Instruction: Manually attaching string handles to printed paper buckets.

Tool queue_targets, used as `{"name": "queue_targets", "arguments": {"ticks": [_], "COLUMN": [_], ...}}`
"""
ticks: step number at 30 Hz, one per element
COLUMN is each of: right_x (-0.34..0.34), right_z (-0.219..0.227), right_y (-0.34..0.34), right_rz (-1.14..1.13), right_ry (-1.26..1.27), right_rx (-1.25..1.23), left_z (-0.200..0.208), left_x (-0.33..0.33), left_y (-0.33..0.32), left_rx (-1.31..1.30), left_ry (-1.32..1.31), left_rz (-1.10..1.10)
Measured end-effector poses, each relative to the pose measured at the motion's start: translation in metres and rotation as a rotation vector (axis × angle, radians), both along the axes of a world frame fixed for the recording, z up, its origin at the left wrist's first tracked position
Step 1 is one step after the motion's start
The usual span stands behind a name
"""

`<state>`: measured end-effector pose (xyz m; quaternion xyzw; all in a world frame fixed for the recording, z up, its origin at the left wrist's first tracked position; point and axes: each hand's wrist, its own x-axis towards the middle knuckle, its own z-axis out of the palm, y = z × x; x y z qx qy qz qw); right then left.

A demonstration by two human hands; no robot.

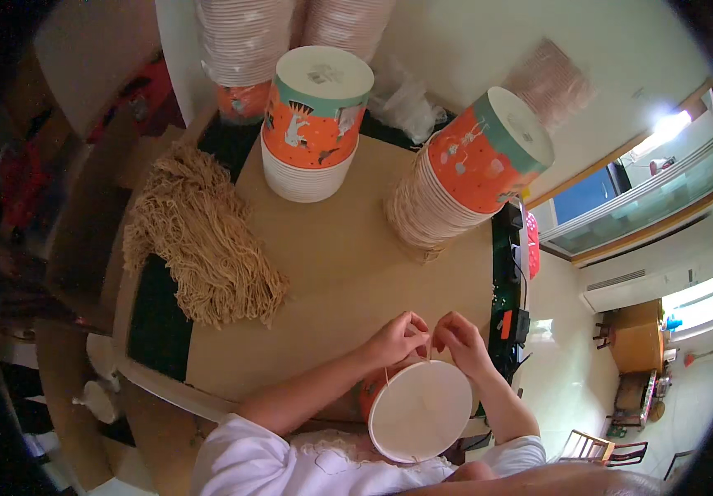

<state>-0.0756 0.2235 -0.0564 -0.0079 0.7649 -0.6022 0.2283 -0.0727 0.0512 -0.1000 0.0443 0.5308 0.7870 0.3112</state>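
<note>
A paper bucket [420,411] is close against my body, its white round end facing up and a bit of its orange side showing at the left. My left hand [404,339] is closed in a pinch at the bucket's far edge. Beside it, my right hand [461,341] pinches too, its fingertips a short way from the left ones. A thin tan cord [431,348] runs between the fingertips at the rim. Another piece of cord shows on the bucket's left side. The cord's ends are hidden by my fingers.
A large bundle of tan cords [207,240] lies at the table's left. Upside-down orange and green bucket stacks stand at the back middle [315,124] and back right [476,157], the right one with cords hanging off it. Wrapped stacks [245,41] rise behind. Dark boxes [523,326] line the right edge.
</note>
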Motion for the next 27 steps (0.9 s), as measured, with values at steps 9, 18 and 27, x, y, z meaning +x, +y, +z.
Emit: {"name": "queue_targets", "arguments": {"ticks": [9, 18, 27], "right_x": [-0.008, -0.017, -0.014], "right_z": [0.018, 0.027, 0.024], "right_y": [0.003, 0.014, 0.014], "right_rz": [-0.036, 0.323, 0.301], "right_ry": [0.120, 0.359, 0.230], "right_rx": [0.193, 0.408, 0.346], "left_z": [-0.022, -0.017, -0.021], "left_x": [-0.001, 0.000, 0.000], "left_y": [0.009, 0.013, 0.014], "left_rx": [-0.058, 0.009, -0.046], "left_ry": [0.133, 0.074, 0.154], "left_rz": [0.039, 0.014, 0.073]}}
